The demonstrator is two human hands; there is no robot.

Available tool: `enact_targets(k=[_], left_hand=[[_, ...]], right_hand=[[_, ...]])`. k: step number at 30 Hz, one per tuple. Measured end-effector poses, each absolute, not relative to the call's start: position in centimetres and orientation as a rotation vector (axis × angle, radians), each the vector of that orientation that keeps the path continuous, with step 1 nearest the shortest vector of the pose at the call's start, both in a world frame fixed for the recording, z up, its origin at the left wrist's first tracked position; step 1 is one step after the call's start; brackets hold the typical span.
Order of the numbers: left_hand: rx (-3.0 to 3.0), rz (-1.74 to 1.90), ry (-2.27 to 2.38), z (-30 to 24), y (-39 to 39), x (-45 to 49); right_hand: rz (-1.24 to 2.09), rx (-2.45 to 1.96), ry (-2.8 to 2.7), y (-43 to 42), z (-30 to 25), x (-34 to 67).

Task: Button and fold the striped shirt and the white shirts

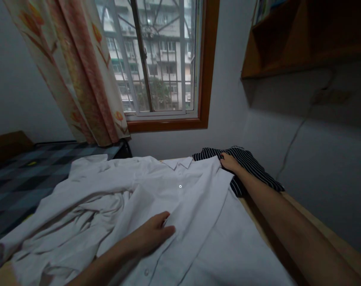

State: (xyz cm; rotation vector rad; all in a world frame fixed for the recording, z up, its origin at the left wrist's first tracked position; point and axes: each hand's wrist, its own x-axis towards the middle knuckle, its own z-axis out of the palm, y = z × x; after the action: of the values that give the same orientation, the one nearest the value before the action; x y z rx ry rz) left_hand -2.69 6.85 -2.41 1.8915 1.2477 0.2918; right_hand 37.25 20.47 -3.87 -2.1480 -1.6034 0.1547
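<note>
A white button-up shirt (168, 194) lies spread out, its collar toward the window and one side folded inward in a long diagonal strip. My left hand (152, 234) rests on the shirt's front near the button edge, thumb and forefinger apart; its other fingers are mostly hidden. At the far right shoulder, my right hand (230, 163) has its fingers curled at the folded edge of the shirt. Beneath and beyond that hand lies a black-and-white striped garment (254, 171). A long white sleeve and loose, rumpled cloth (91, 218) spread out to the left.
The shirt lies on a light wooden surface (305, 216) along the wall. A dark checked bed cover (58, 159) is at the left. Behind are a floral curtain (79, 71), a window with a wooden frame (168, 125) and a wall shelf (275, 63) at upper right.
</note>
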Motion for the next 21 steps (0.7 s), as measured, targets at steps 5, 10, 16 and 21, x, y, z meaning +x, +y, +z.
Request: enact_targets(k=[5,10,16,21], left_hand=[[2.295,0.308,1.238,0.3,10.2,0.3],[2.179,0.622,1.105,1.2,17.9,11.6],[1.925,0.61,1.229,-1.1,23.5,22.5],[1.694,0.679,1.121,-2.5,26.0,26.0]], right_hand=[[0.248,-2.087,-1.541,15.6,-4.5,38.7],[0.405,-1.855,-1.522,11.5,-6.3,38.4],[0.348,-1.727,-1.336,10.6,-8.0,37.4],[0.265,-1.646,-1.151,10.1,-8.7,37.0]])
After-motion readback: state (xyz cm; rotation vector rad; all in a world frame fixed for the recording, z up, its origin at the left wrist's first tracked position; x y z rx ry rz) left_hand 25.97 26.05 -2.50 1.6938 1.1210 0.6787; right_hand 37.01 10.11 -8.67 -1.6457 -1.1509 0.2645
